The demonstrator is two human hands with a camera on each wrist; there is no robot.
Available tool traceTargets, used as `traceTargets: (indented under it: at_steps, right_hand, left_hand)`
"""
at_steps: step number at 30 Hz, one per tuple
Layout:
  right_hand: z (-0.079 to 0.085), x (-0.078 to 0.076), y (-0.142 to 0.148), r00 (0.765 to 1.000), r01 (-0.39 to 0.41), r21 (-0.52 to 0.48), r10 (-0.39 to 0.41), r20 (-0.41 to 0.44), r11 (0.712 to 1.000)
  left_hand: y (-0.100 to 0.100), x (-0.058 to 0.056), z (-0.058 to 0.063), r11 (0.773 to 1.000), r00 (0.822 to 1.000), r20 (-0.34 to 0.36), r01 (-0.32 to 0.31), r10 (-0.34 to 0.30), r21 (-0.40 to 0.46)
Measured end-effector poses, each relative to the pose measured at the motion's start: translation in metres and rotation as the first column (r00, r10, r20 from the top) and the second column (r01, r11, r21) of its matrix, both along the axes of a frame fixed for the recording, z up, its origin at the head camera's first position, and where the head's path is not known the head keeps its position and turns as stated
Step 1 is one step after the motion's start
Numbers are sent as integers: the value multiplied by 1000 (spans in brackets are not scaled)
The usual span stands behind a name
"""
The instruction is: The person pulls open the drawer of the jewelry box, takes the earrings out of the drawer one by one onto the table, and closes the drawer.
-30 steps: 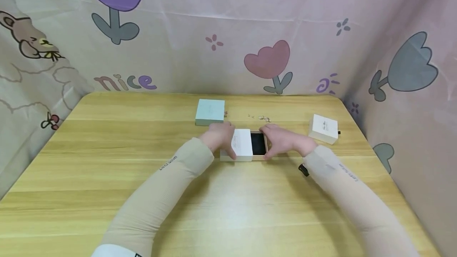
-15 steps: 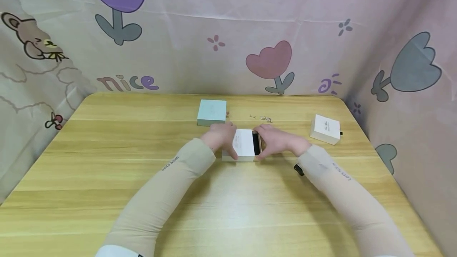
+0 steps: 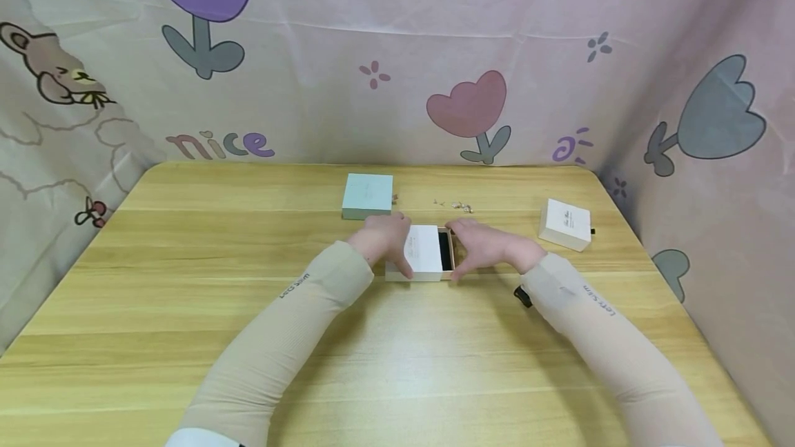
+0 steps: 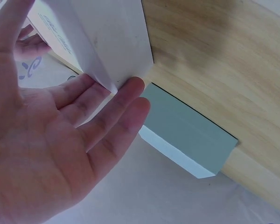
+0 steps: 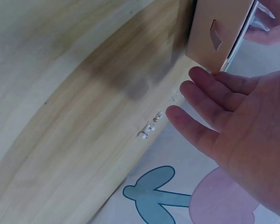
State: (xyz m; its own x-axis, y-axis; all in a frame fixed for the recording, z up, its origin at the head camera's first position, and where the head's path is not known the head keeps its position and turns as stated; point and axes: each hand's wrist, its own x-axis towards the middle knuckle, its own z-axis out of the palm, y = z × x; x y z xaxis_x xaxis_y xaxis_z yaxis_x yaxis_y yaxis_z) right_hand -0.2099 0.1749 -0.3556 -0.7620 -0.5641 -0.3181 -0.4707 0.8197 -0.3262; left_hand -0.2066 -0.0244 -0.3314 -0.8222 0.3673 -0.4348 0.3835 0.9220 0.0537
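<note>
The left hand (image 3: 386, 236) gripped a white square cardboard sleeve (image 3: 425, 254) on the yellow wooden worktop (image 3: 397, 364) while the right hand (image 3: 486, 243) grasped its partly exposed tan, black-lined drawer (image 5: 229, 28), both likely light and stiff, best taken by opposite sides.

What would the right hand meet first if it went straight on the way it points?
Most likely the tray, sticking out of the white cover; the right hand seems to be touching it, though depth is uncertain.
</note>
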Motion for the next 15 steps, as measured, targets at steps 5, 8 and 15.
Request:
traceTargets:
  at_steps: [5,8,15]
  right_hand:
    - [-1,-1,-1,1000,-5,-10,4,-6,1000]
    - [-2,-1,-2,1000,-3,-13,3,-3,1000]
    - [-1,1,-5,1000,3,-28,-3,11,1000]
  left_hand:
    - [0,0,1,1000,1000,-1,-5,5,0]
    - [-1,0,1,1000,1000,-3,-6,6,1]
    - [0,1,0,1000,1000,-9,-1,2,7]
